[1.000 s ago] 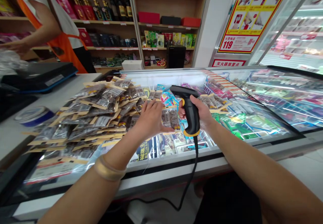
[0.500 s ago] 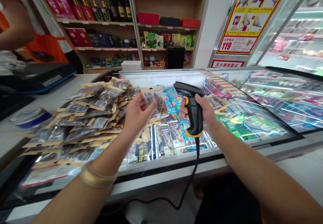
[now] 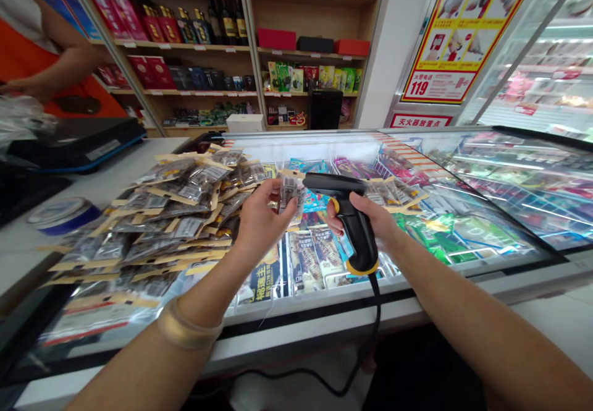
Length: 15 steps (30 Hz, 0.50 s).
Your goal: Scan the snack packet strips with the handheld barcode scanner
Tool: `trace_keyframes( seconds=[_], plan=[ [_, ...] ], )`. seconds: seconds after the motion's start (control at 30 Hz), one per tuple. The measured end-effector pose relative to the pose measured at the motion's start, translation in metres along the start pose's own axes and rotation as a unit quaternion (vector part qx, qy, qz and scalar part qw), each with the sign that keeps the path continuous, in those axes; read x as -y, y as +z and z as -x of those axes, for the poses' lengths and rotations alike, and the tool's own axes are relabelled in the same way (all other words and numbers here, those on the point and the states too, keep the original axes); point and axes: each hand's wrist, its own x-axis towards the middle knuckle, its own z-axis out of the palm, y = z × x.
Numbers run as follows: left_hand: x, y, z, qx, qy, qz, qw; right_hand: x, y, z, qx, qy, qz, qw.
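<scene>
My left hand (image 3: 269,216) pinches a small clear snack packet (image 3: 291,194) with a tan top strip and a white barcode label. Wrapped round the grip of a black and yellow barcode scanner (image 3: 354,219) is my right hand (image 3: 370,219). The scanner's head points left, close beside the packet. Its black cable (image 3: 376,318) drops over the freezer's front edge. To the left of my left hand lies a heaped pile of similar packets (image 3: 180,213) on the glass. Several more such packets (image 3: 393,191) lie behind my right hand.
Below is a glass-topped chest freezer (image 3: 315,324) with bagged goods (image 3: 308,259) in wire baskets. A tape roll (image 3: 62,215) and a black scale (image 3: 88,142) sit on the left counter. A person in an orange apron (image 3: 60,71) stands there. Stocked shelves (image 3: 185,46) line the back.
The scanner has tilted and its head has moved left, close to the packet. My left hand has shifted slightly right with the packet. The person's arm at the left has lowered.
</scene>
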Motion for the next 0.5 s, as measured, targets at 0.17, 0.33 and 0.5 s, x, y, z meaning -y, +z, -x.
trace_keyframes(
  seconds=[0.17, 0.33, 0.5],
  plan=[
    [-0.0007, -0.0003, 0.0006, 0.012, 0.003, -0.005, 1.0, -0.0014, -0.0012, -0.0007, 0.011, 0.003, 0.004, 1.0],
    [0.001, 0.0007, 0.0014, 0.013, -0.001, 0.0, 1.0, -0.0025, -0.0011, -0.0006, 0.014, 0.001, -0.001, 1.0],
    [0.001, 0.0018, 0.0004, 0.015, -0.009, 0.032, 0.999, -0.0008, 0.0006, -0.0007, 0.006, -0.015, -0.01, 1.0]
  ],
)
